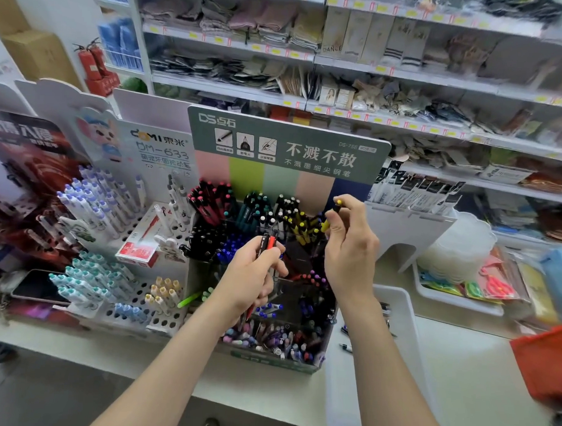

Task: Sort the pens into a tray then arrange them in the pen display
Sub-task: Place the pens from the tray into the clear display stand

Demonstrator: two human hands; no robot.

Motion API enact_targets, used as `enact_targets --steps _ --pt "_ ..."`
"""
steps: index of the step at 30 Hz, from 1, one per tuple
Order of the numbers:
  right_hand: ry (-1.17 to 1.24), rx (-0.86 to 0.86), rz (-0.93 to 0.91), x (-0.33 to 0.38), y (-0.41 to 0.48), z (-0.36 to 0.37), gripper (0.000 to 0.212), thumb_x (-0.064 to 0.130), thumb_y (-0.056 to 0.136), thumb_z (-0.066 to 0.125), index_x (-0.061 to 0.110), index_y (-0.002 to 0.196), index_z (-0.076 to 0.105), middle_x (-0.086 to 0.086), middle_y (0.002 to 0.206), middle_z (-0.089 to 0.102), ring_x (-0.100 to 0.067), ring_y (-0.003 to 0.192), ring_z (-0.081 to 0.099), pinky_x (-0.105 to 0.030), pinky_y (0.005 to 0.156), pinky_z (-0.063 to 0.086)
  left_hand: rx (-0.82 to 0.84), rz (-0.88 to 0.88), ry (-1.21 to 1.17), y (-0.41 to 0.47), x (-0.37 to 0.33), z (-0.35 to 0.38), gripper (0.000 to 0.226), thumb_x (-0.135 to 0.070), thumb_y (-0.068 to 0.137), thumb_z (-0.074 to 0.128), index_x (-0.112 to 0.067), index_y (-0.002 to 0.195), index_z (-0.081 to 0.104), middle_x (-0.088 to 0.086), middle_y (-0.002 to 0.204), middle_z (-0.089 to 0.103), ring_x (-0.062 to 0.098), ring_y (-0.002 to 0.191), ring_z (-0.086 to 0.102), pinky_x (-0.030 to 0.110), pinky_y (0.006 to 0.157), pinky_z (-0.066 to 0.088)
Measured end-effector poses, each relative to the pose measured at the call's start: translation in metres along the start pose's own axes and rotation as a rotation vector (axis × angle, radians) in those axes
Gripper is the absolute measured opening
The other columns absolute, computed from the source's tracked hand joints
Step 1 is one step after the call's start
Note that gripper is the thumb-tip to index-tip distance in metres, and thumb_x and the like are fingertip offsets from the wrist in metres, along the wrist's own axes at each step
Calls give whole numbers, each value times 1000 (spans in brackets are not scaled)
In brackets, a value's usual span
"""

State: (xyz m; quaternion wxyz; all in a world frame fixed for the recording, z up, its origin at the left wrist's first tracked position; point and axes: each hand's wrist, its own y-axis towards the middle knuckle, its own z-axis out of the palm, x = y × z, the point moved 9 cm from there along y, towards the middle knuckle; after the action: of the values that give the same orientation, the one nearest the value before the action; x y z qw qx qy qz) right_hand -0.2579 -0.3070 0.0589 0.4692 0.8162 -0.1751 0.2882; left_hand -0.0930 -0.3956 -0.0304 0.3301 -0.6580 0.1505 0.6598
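The green pen display (288, 143) stands on the counter, its tiered compartments packed with several pens grouped by colour. My left hand (252, 275) grips a small bunch of red and black pens (268, 241) above the display's middle rows. My right hand (348, 247) pinches a yellow and black pen (332, 214) upright over the compartment of yellow pens (300, 226) at the back right. A white tray (400, 315) sits just right of the display, with a few pens visible along its left side.
A white peg rack of white and teal pens (93, 270) stands left of the display, with a red box (141, 240) on it. A phone (38, 287) lies far left. Shelves of goods fill the background. Clear containers (460, 251) and an orange bag (545, 365) sit right.
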Motion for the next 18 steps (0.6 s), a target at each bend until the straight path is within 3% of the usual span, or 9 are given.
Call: enact_targets --steps 6,9,11,12,14,16,18 --pt "23 -80 -51 6 11 -7 17 13 110 58 5 125 59 -5 92 67 -23 74 67 -33 68 55 -19 -6 10 2 4 -1 17 -22 111 49 -14 117 61 9 92 71 15 47 38 26 41 31" --pt "-2 144 -27 0 20 12 14 13 108 59 11 122 59 -2 91 69 -16 74 64 -28 69 50 -51 19 21 5 0 0 16 -23 109 52 -20 119 65 10 100 77 16 46 35 27 42 31" --pt "-93 355 -43 -5 17 33 13 14 105 63 16 118 62 0 89 69 -19 78 61 -36 73 50 -67 41 31 9 -4 4 17 -23 107 56 -28 120 67 17 84 70 18 46 33 30 44 30" --pt "-165 390 -75 -6 15 37 13 15 103 65 17 116 64 -2 90 70 -23 83 60 -42 76 51 -75 52 41 11 -7 6 19 -22 106 58 -30 120 67 15 70 59 20 46 31 31 45 29" --pt "-335 335 -114 -10 14 37 14 21 99 69 19 113 70 -4 95 72 -30 91 59 -45 80 48 -97 62 72 15 -12 9 18 -17 103 59 -27 116 66 11 67 39 21 49 28 34 44 29" --pt "-409 269 -88 -9 16 32 16 29 100 67 20 110 76 -4 96 73 -32 92 59 -43 79 43 -107 71 125 16 -15 12 5 -14 100 59 -17 104 58 10 71 37 21 50 30 36 45 31" --pt "-411 366 -107 -4 14 39 25 41 101 61 25 108 79 -2 95 75 -32 93 60 -43 81 42 -99 96 200 16 -17 17 5 -12 98 60 -11 96 55 3 66 41 19 51 34 37 49 33"
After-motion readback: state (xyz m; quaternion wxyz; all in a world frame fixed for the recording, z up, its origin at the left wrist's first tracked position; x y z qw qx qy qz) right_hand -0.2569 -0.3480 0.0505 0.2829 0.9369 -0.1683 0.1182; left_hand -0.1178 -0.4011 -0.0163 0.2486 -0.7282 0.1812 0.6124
